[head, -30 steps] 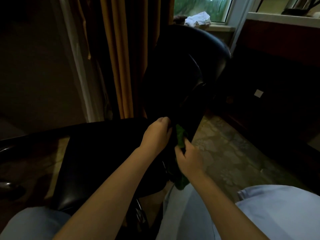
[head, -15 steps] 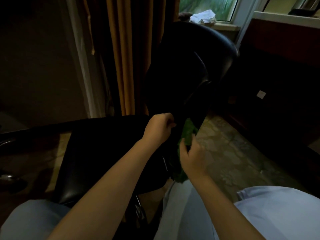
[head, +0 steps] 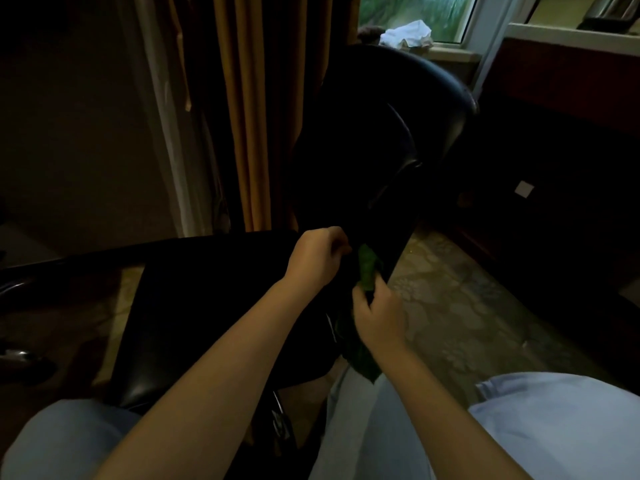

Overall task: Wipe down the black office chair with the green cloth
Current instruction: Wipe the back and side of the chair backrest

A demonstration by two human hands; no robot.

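Nearest, the right hand [head: 377,313] reaches forward with its fingers clenched round the green cloth [head: 367,268], which sticks up at 12 o'clock from the fist, against the lower backrest edge of the black office chair [head: 381,133]. At its 10 o'clock the left hand [head: 317,259] curls its fingers at the seat-back join; I cannot tell whether they grasp anything. Farther off at 11 o'clock hangs an orange curtain [head: 249,116], and both hands sit much as they did half a second ago.
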